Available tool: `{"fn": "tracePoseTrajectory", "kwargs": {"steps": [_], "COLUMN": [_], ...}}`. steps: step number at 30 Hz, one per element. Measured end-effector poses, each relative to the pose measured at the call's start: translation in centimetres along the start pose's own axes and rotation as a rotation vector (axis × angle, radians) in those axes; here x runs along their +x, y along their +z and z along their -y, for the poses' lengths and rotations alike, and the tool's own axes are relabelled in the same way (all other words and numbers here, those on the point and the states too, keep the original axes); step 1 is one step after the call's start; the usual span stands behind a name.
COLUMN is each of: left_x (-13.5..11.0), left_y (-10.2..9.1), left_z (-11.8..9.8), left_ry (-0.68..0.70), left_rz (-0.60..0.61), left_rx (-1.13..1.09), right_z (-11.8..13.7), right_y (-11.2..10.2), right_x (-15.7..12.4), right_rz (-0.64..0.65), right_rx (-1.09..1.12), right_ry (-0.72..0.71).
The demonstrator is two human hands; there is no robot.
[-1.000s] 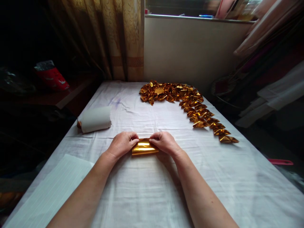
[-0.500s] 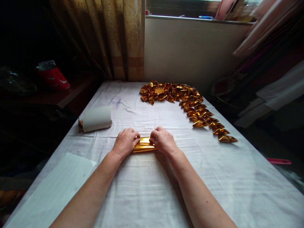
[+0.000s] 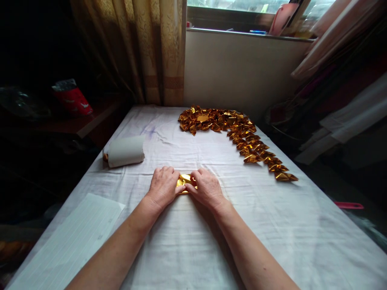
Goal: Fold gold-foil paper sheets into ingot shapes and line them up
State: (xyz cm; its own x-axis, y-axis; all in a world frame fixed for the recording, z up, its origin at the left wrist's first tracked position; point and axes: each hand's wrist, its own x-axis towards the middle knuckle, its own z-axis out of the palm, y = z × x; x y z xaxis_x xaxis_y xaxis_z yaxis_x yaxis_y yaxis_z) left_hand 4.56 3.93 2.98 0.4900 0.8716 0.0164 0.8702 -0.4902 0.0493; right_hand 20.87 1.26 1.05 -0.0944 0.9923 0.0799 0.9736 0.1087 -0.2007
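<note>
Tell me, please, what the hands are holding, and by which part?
Both hands press one gold foil piece onto the cloth. The left hand covers its left end, the right hand its right end; only the middle shows.

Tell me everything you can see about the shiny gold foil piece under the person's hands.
The shiny gold foil piece is a small, creased, metallic sheet, folded narrow and lying flat on the white cloth-covered table. Only a short middle strip shows, catching bright glints. The left hand covers its left end and the right hand its right end, both pressing down with fingers close together. Its full shape is hidden.
</note>
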Motion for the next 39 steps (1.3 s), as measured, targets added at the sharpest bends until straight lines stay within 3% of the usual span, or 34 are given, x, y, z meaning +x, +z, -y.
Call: {"fn": "tracePoseTrajectory", "kwargs": {"steps": [12,23,33,39], "left_x": [-1.2,-1.2,-0.2,-1.1], "left_y": [0.5,-0.1,0.1,0.2], "left_z": [-0.1,-0.2,-3.9,-1.7], "left_ry": [-0.007,-0.039,-0.261,-0.184], "left_rz": [0.014,0.026,0.029,0.063], "left_rx": [-0.035,-0.068,-0.052,-0.109], "right_z": [-1.6,-5.1,-5.2,-5.2], "right_y": [2.0,4.0,4.6,4.4], "right_x": [-1.9,-2.0,-1.8,-1.8], "right_rz": [-0.140,-0.235,-0.259,-0.253], "right_rx": [0.213,0.438,0.397,0.378], "right_ry": [-0.128,-0.384,-0.377,-0.372]}}
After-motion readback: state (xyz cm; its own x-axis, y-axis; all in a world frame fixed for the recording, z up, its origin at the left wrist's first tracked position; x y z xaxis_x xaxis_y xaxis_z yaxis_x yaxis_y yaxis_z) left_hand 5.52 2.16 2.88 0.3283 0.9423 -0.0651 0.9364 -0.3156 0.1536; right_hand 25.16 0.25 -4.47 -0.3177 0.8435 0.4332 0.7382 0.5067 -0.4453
